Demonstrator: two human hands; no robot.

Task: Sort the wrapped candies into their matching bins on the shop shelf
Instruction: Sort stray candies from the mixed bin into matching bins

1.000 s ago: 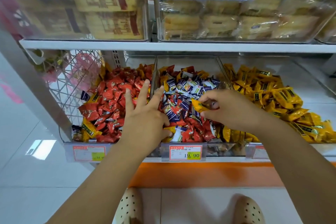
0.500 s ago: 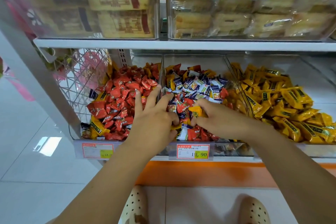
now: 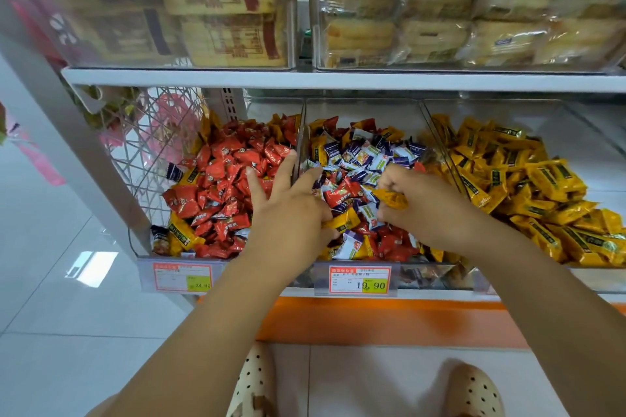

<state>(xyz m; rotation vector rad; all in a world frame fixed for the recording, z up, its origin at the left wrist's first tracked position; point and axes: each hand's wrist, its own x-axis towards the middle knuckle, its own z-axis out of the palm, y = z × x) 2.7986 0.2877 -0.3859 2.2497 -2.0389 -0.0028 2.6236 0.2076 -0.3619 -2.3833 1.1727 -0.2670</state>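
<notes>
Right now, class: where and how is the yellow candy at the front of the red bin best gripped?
Probably pinch the yellow candy across its narrow middle from above: it lies flat on red candies, and the bin's front wall blocks a frontal approach.

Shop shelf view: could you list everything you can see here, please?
Red candies: many, mostly red, left bin.
Mixed candies: many, purple-white, red, yellow, middle bin.
Yellow candies: many, yellow, right bin.
Pastry packs: several, tan, upper shelf.
Price tags: four, orange-edged with green patches, bin fronts.
Wire basket: one, white, far left.
Shoes: two, cream, bottom of view.
Left grip: one hand, fingers spread, over left and middle bins.
Right grip: one hand, pinching a yellow candy over middle bin.
</notes>
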